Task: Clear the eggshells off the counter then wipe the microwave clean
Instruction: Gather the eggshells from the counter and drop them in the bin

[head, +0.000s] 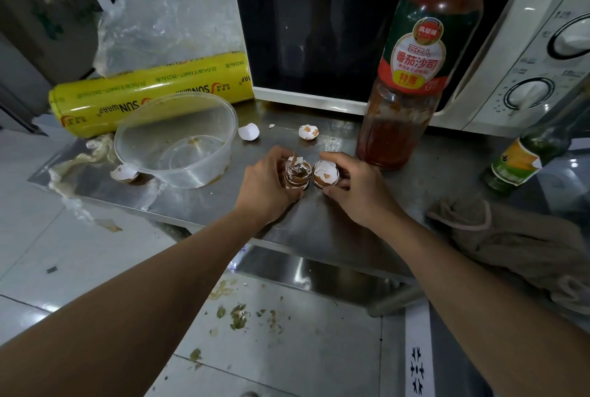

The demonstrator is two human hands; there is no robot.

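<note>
Sitting side by side at the counter's front middle, the stacked eggshells are gripped by the curled left hand, while the right hand pinches a shell half. Two loose shells lie beyond them, toward the microwave, about equally near either hand.

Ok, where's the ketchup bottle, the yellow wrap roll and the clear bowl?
ketchup bottle [412, 58], head view, on its red label.
yellow wrap roll [134, 93], head view, middle of its side.
clear bowl [220, 115], head view, on its far rim.
</note>
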